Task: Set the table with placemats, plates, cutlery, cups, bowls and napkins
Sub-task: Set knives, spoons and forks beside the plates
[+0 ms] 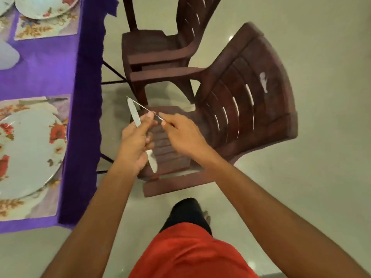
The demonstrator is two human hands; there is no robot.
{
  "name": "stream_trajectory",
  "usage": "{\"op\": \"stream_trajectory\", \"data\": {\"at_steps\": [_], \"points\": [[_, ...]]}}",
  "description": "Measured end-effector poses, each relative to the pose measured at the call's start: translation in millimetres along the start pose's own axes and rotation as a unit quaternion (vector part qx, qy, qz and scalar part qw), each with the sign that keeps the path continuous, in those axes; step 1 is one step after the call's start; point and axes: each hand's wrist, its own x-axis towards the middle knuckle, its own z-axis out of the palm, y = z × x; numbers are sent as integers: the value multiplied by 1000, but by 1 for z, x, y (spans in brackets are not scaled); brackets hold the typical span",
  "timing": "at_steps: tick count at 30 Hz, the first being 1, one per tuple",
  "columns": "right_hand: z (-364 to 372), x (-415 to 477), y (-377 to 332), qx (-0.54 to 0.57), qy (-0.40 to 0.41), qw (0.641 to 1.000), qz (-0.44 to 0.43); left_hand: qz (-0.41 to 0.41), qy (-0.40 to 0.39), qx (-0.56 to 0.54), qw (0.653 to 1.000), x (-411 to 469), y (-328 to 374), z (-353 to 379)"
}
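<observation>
Head view showed a placemat [24,209] and plate [30,149] laid at lower left. Cutlery was unplaced at centre: left hand [136,145] gripped a knife [134,114], right hand [180,133] pinched a thin utensil [143,107]. Cups, bowls and napkins probably remained.

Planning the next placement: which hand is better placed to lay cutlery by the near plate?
Probably left. The left hand grips a knife and is nearer the table and plate; the right hand, pinching a thin utensil, would cross over it.
</observation>
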Motion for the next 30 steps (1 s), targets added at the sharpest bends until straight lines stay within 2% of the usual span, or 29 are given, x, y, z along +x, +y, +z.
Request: {"op": "stream_trajectory", "data": {"at_steps": [2, 6, 11, 14, 17, 21, 26, 30], "points": [[-20, 13, 0, -60, 8, 996, -62, 20, 30, -11, 999, -3, 6, 35], [-62, 48, 8, -78, 23, 984, -161, 55, 99, -65, 992, 17, 27, 94], [-137, 112, 31, -100, -46, 975, -194, 61, 170, -127, 975, 64, 38, 168], [-181, 145, 52, -61, -120, 978, -161, 57, 207, -140, 967, 87, 39, 215], [-217, 178, 64, 8, -164, 981, -105, 57, 204, -191, 959, 102, 51, 259], [-255, 213, 73, 85, -221, 970, -53, 71, 254, -245, 933, 131, 73, 292], [-300, 263, 91, 199, -376, 904, 52, 108, 320, -372, 865, 182, 93, 328], [-339, 318, 100, 246, -363, 897, 60, 117, 376, -444, 805, 233, 117, 382]]}}
